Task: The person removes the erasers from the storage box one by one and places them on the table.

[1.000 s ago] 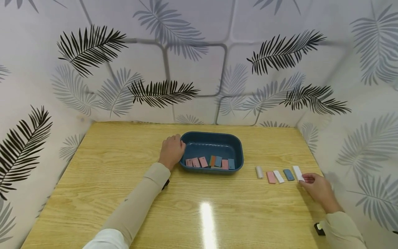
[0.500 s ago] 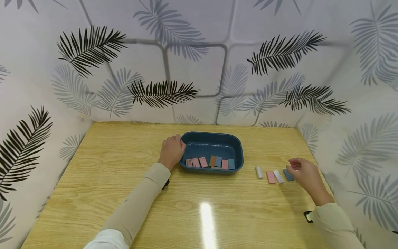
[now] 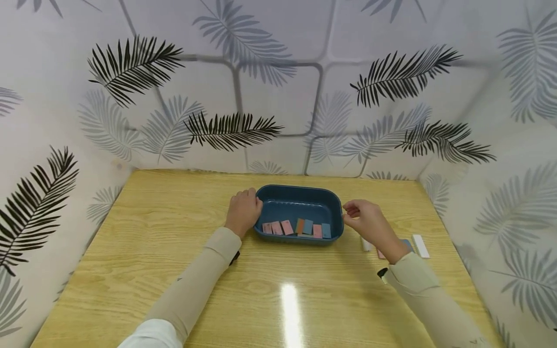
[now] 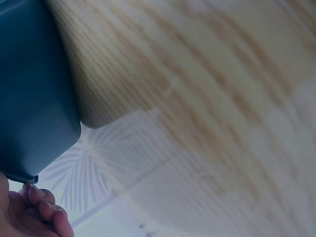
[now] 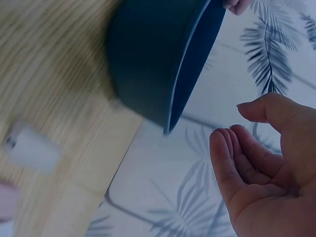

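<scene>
The dark blue oval tub (image 3: 300,208) stands on the wooden table, with several small flat pink, blue and orange-green blocks lying along its near side. My left hand (image 3: 243,209) grips its left rim, fingers curled over the edge; in the left wrist view its fingertips (image 4: 49,207) are at the lip. My right hand (image 3: 367,220) hovers at the right rim. Thumb and bent fingers stand apart in the right wrist view, and nothing lies between them. Behind the right wrist are a white block (image 3: 420,246), a blue block (image 3: 408,244) and a pink block (image 3: 381,254), partly hidden.
A greyish-white block (image 3: 366,245) lies just right of the tub, below my right hand. The table (image 3: 174,208) meets a leaf-patterned wall (image 3: 278,96) at the back, with similar walls at both sides. Light glares on the near table surface (image 3: 289,309).
My right hand has let go of the white block at the far right end of the row and moved left to the tub's right rim. The left hand keeps its grip on the tub.
</scene>
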{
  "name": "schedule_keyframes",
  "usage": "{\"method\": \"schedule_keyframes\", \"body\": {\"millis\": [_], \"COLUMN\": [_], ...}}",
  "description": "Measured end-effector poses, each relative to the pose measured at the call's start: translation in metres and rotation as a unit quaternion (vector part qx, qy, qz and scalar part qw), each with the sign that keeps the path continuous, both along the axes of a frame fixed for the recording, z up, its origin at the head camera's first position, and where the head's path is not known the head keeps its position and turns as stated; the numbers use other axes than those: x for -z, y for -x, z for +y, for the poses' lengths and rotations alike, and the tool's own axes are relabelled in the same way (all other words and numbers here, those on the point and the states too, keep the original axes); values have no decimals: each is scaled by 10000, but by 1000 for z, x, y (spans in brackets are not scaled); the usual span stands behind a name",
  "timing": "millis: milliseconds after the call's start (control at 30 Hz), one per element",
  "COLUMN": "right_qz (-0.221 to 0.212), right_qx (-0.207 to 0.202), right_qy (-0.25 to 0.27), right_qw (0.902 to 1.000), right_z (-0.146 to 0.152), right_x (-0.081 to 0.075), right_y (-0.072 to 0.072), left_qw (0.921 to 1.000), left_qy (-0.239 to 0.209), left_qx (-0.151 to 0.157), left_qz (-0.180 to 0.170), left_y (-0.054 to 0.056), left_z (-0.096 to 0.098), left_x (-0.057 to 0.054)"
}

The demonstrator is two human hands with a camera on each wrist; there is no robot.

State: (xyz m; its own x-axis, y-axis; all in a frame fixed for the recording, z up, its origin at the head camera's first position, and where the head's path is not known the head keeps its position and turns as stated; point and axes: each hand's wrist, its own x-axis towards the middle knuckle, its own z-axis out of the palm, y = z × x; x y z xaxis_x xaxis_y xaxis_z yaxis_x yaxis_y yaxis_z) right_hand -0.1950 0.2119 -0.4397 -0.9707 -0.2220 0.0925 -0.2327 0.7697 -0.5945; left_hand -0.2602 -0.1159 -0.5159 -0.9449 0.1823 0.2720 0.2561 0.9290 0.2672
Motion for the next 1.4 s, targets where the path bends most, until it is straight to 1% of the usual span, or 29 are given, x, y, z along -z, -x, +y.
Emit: {"method": "schedule_keyframes", "body": {"millis": [133, 333, 467, 567, 700, 867, 1000, 1200, 1300, 1400], "right_qz": [-222, -505, -660, -703, -809, -917, -874, -674, -659, -781], "right_qx": [-304, -802, -938, -1007, -962, -797, -654, -622, -402, -97], "right_qy": [-51, -194, -283, -508, -795, -795, -824, -821, -763, -732], "right_qw": [9993, 9953, 9930, 9911, 9889, 9894, 9906, 9924, 9941, 9942], "right_z": [-24, -51, -68, -79, -91, -100, -105, -112, -116, -120], "right_x": [5, 21, 27, 33, 40, 44, 49, 49, 49, 51], "right_y": [11, 24, 28, 31, 34, 34, 34, 30, 29, 30], "left_qw": [10000, 10000, 9999, 9999, 9999, 10000, 9999, 9999, 10000, 10000], "left_qy": [-2, -45, -39, -76, -83, -80, -86, -68, -42, -61], "left_qx": [11, 24, 43, 58, 66, 34, 55, 77, 33, 22], "left_qz": [31, 49, 83, 67, 4, -46, -29, 5, -20, -48], "left_y": [0, 1, 1, 1, 1, 2, 3, 2, 2, 2], "left_z": [0, -1, -2, -3, -2, -2, -2, -2, -2, -1], "left_x": [0, 2, 2, 1, 0, 1, 2, 1, 0, 1]}}
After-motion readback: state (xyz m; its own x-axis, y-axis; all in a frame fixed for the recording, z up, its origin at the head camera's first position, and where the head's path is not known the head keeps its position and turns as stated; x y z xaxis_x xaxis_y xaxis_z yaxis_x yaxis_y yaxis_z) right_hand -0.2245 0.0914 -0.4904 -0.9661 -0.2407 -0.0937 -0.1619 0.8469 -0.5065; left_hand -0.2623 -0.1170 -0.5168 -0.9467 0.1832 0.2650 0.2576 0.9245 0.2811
